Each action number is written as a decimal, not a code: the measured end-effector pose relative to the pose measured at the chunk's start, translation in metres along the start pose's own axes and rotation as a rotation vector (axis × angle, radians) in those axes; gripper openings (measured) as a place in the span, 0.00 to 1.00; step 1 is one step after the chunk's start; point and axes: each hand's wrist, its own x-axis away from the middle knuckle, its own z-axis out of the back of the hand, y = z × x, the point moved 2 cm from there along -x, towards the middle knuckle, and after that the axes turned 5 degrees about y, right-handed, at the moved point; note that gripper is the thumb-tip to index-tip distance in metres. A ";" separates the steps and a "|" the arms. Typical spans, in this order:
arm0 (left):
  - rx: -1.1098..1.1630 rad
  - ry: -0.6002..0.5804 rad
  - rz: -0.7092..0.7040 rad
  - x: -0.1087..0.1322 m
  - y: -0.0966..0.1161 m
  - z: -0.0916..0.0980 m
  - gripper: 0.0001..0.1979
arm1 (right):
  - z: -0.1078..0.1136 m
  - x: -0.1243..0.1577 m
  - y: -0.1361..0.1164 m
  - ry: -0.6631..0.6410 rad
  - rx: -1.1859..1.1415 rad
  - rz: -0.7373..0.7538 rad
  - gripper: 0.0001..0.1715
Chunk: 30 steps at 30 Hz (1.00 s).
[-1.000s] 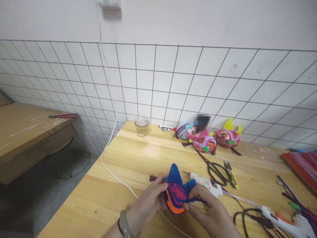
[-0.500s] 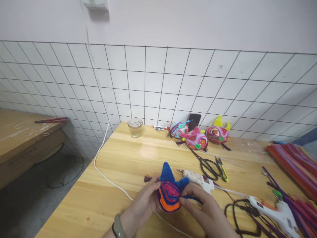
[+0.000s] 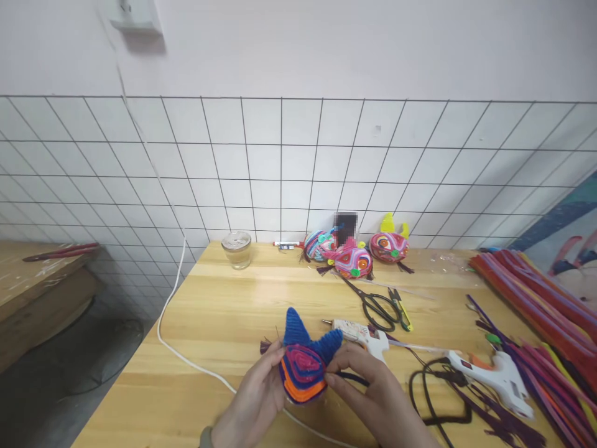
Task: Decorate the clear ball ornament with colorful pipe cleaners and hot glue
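My left hand (image 3: 254, 395) cups a small round ornament (image 3: 303, 368) from its left side. Rings of magenta, blue and orange pipe cleaner cover the ornament, and two blue pointed ears stick up from it. A dark tassel (image 3: 265, 346) shows beside my left fingertips. At the ornament's right edge, my right hand (image 3: 366, 389) pinches a dark blue pipe cleaner (image 3: 353, 377), whose loose end trails right behind the fingers. Just beyond that hand lies a white glue gun (image 3: 359, 333), its nozzle pointing left.
Three colourful ornaments (image 3: 353, 260) sit near the tiled wall. A glass cup (image 3: 237, 252) stands at the back left. Black scissors (image 3: 377, 310) and yellow-handled snips (image 3: 402, 311) lie mid-table. A second glue gun (image 3: 494, 376), dark cables and pipe cleaner bundles (image 3: 536, 305) occupy the right.
The camera view has turned slightly, shifting the table leftward in the picture. Both hands keep their hold on the ornament and the pipe cleaner, with the ornament barely altered in angle.
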 end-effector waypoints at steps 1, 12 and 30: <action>0.004 -0.003 0.004 0.000 0.000 0.000 0.11 | 0.000 0.000 0.000 0.005 -0.001 -0.005 0.08; -0.034 0.030 0.022 -0.001 0.001 0.000 0.12 | 0.000 -0.003 0.001 -0.017 -0.041 -0.103 0.08; 0.050 0.024 0.088 -0.001 -0.002 0.009 0.12 | 0.002 -0.004 0.000 -0.063 -0.163 -0.228 0.03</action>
